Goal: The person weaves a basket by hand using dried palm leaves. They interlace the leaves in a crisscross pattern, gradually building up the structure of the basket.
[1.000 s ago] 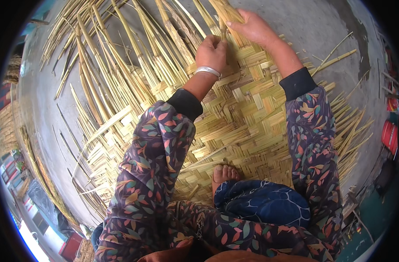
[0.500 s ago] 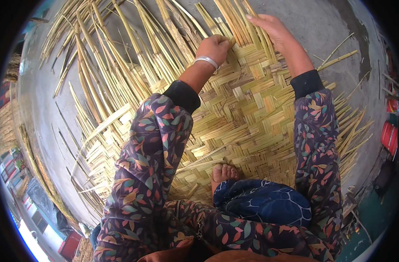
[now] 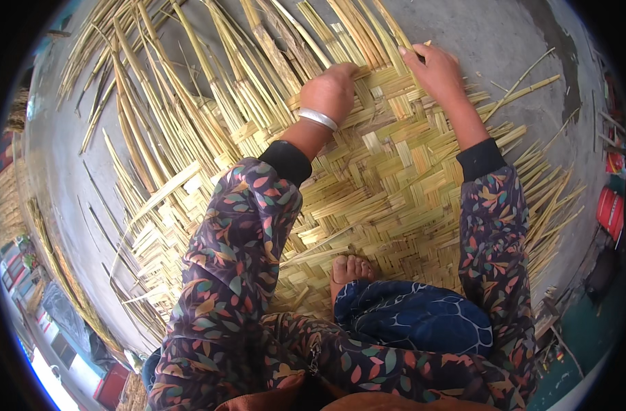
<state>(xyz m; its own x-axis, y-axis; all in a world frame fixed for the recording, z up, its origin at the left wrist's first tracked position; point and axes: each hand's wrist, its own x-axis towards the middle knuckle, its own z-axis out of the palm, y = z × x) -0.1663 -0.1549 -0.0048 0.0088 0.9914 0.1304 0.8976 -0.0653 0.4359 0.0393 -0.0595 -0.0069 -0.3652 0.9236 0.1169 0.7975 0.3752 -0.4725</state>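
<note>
A herringbone-woven mat of flat yellow-green reed strips [image 3: 367, 205] covers the ground in front of me. At its far edge my left hand [image 3: 330, 92], with a silver bangle at the wrist, is closed on a reed strip; its fingertips are mostly hidden behind the knuckles. Farther right, my right hand [image 3: 437, 72] pinches a long upright reed strip [image 3: 393, 26] between thumb and fingers. Between the hands, several unwoven strips [image 3: 354, 31] stick out beyond the weave, away from me.
Long loose reed ends [image 3: 145, 103] fan out at the far left over the grey concrete floor [image 3: 491, 34]. More ends [image 3: 549, 205] jut out on the right. My bare foot [image 3: 350, 268] rests on the mat. A red container [image 3: 610, 214] stands at the far right.
My right hand has drawn slightly nearer to me and closed from spread fingers to a pinch on a strip. The left hand has turned and shifted slightly nearer to me.
</note>
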